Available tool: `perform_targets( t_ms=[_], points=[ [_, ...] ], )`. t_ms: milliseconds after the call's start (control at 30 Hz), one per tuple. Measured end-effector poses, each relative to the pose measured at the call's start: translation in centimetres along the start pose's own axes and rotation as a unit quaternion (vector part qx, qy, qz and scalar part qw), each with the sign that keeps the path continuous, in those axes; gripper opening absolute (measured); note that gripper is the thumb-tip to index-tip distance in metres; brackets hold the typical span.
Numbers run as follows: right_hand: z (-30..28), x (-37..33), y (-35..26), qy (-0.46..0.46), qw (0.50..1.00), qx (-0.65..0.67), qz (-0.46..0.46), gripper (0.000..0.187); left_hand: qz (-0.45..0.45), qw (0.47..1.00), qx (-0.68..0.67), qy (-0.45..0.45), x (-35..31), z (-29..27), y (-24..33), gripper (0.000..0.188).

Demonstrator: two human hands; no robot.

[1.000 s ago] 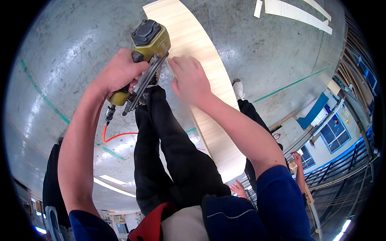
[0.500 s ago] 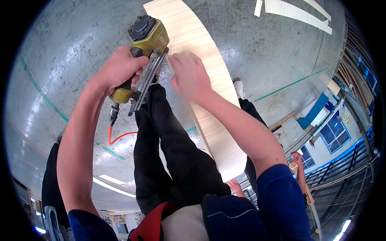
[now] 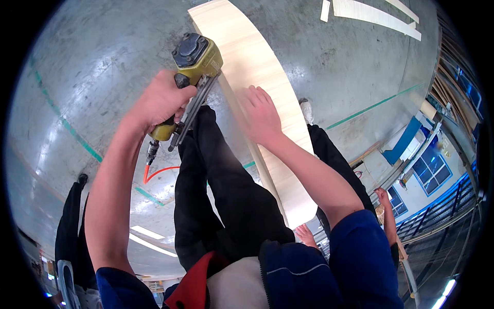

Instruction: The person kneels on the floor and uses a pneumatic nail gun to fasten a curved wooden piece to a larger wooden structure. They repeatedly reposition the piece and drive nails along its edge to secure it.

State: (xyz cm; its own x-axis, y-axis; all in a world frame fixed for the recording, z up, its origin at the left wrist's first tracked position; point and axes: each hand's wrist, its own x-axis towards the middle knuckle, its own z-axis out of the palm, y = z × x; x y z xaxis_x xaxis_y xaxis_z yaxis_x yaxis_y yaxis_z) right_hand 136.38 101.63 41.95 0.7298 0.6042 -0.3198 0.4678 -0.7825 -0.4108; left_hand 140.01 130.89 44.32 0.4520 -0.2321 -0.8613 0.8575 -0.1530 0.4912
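My left hand is wrapped around the grip of a yellow-green and black pneumatic nail gun. The tool's head is against or just beside the left edge of a long, curved, pale wood-grain board; exact contact cannot be made out. From the grip's lower end an orange air hose leads off. Further down the board, my right hand lies over its left edge with fingers stretched out, slightly blurred, the thumb side hidden. Nothing shows in that hand.
Another person's hand is near the board's lower end, with a black-trousered leg and shoe to the right. A second person's legs stand at left. Pale board offcuts lie on the grey floor at far right.
The nail gun and my left hand have shifted slightly down and right in view. My right hand has slid along the board toward me and to the right.
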Motion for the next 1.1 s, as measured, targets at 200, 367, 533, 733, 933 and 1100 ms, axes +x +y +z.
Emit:
perform_targets(
  t_ms=[200,367,533,733,933,1100],
  points=[
    [0.0,0.2,-0.2,0.003,1.0,0.001,-0.006,0.054,0.003,0.999,-0.021,-0.03,0.6,2.1,-0.6,0.017],
    [-0.2,0.3,-0.5,0.001,1.0,-0.012,-0.006,0.052,0.014,0.999,-0.011,-0.035,0.7,2.3,-0.6,0.021],
    [0.3,0.0,-0.1,0.037,0.999,0.011,-0.013,0.055,0.009,0.999,0.017,-0.033,1.0,2.5,-0.4,0.025],
    [-0.1,0.2,-0.4,-0.061,0.997,0.0,0.04,0.055,0.032,0.999,0.008,0.011,-0.9,2.4,0.9,0.021],
    [-2.1,-7.4,-1.7,-0.035,0.997,0.0,0.072,0.059,0.014,0.999,-0.021,0.019,-5.2,1.9,-0.4,0.02],
    [-1.2,-8.2,-2.1,0.003,0.999,-0.041,0.026,0.054,0.011,1.0,0.013,-0.023,-4.5,4.1,-1.3,0.018]
  ],
)
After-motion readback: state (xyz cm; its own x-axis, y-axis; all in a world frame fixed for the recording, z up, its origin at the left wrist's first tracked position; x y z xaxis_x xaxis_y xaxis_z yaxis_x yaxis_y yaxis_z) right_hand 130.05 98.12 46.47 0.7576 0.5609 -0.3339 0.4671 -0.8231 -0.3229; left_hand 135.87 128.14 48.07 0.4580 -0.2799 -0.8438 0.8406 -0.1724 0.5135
